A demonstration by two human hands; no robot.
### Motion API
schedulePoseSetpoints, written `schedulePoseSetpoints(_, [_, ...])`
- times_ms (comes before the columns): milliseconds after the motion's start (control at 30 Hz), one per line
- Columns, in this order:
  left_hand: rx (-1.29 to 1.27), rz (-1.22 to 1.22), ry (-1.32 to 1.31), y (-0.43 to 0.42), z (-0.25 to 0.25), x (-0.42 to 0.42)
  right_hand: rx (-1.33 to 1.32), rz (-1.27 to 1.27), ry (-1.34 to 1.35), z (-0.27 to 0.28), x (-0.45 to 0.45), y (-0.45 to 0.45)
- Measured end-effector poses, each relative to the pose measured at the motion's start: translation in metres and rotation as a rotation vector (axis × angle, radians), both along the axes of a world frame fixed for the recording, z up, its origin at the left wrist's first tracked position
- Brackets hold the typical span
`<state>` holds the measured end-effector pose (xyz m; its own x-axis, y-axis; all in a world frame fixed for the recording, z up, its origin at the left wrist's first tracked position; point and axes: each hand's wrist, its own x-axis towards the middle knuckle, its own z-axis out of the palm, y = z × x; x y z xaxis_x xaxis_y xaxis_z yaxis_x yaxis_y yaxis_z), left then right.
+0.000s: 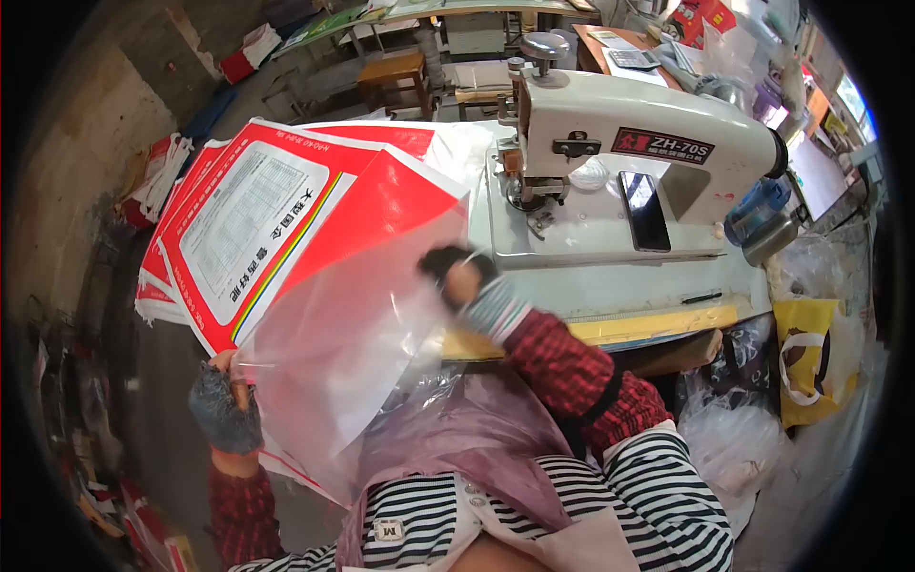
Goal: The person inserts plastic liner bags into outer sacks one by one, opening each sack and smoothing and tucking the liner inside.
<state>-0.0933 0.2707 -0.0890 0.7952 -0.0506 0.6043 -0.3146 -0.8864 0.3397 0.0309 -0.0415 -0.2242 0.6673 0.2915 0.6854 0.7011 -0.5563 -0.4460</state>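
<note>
My left hand (227, 408), in a grey fingerless glove, pinches the edge of a clear plastic liner (329, 315) at the lower left. The liner spreads over a red and white printed sack (381, 195) and hangs toward my lap. My right hand (461, 276), in a dark glove, is at the liner's right side, in front of the sewing machine (658, 124). It is blurred and its fingers are partly hidden, so its grip is unclear. Beneath lie more printed sacks (257, 214), stacked on the left of the machine table.
A phone (644, 212) lies on the machine bed. A thin black tool (701, 297) rests near the table's yellow front edge (658, 329). At the right are a metal bottle (770, 238), a yellow bag (810, 367) and clear plastic bags (729, 443). A wooden stool (393, 74) stands behind.
</note>
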Motion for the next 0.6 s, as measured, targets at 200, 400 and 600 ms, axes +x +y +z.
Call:
schedulePoseSetpoints(200, [0.128,0.064,-0.014,0.008,-0.003,-0.03,0.062,-0.315,0.318,0.006,0.028,-0.039])
schedulePoseSetpoints(400, [0.364,0.029,0.116,0.009,-0.011,-0.061,-0.003,-0.419,-0.339,0.062,0.064,-0.035])
schedulePoseSetpoints(600, [0.613,0.189,0.334,0.005,0.016,-0.075,-0.274,-0.106,-0.03,0.069,0.048,0.001])
